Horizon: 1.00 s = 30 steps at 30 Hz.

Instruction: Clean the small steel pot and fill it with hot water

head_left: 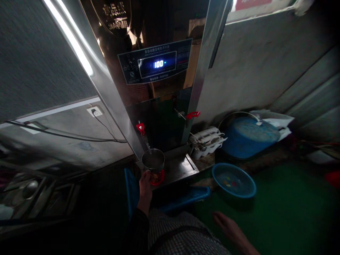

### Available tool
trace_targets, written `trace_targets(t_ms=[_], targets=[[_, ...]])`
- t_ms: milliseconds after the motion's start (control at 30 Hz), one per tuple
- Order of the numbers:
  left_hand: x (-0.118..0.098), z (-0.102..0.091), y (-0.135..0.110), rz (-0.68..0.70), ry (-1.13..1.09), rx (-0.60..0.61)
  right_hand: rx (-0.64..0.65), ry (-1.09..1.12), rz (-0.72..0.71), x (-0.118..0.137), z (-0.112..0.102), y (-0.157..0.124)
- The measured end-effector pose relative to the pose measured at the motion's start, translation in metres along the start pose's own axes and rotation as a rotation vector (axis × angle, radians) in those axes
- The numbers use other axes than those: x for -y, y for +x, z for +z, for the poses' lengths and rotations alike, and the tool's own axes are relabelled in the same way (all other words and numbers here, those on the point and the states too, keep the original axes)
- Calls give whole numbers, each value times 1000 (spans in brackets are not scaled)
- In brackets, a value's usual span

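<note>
A tall steel water boiler stands in front of me, its lit display reading 100. My left hand is closed on a small metal pot with a red part at its base. The pot stands on the boiler's drip shelf, under the left tap with a red handle. A thin stream seems to run from this tap into the pot. A second red-handled tap sticks out to the right. My right hand hangs low at my side, fingers stretched out, holding nothing.
A blue basin with water sits on the green floor to the right. Behind it are a large blue tub and white filter cartridges. A blue frame sits under the shelf. A wall socket with a cable is at left.
</note>
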<state>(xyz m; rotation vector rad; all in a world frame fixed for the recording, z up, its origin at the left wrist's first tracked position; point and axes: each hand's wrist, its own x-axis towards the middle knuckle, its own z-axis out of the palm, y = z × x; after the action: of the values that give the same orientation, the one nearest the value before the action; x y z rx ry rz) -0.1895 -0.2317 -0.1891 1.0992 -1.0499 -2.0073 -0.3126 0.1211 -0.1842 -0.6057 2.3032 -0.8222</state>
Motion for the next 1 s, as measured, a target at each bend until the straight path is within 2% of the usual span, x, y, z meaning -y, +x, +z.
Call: trace_targets(t_ms=[33, 100, 167, 200, 300, 400, 533, 600, 733, 833, 1000], targets=[[-2, 1, -4, -8, -4, -2, 97, 88, -46, 18, 2, 21], [-7, 6, -11, -20, -11, -7, 82, 63, -152, 69, 1, 70], [-12, 11, -20, -22, -9, -2, 18, -242, -210, 127, -4, 123], [-13, 14, -23, -23, -6, 5, -1, -323, -206, 153, -8, 147], [-12, 18, -32, -25, -39, 13, 35, -459, -298, 202, -13, 203], [-5, 16, -37, -47, -112, 21, 110, -570, -407, 213, -10, 230], [4, 11, -38, -32, -100, 27, 161, -647, -480, 209, -1, 239], [5, 8, -36, 28, -3, -24, 160, -650, -493, 207, 2, 239], [3, -1, -27, 148, 375, -135, 143, -637, -489, 206, 7, 241], [-1, -4, -18, 78, 495, -69, 143, -622, -478, 210, 8, 245], [-8, 2, -10, 47, 324, 12, 189, -606, -457, 217, 11, 257]])
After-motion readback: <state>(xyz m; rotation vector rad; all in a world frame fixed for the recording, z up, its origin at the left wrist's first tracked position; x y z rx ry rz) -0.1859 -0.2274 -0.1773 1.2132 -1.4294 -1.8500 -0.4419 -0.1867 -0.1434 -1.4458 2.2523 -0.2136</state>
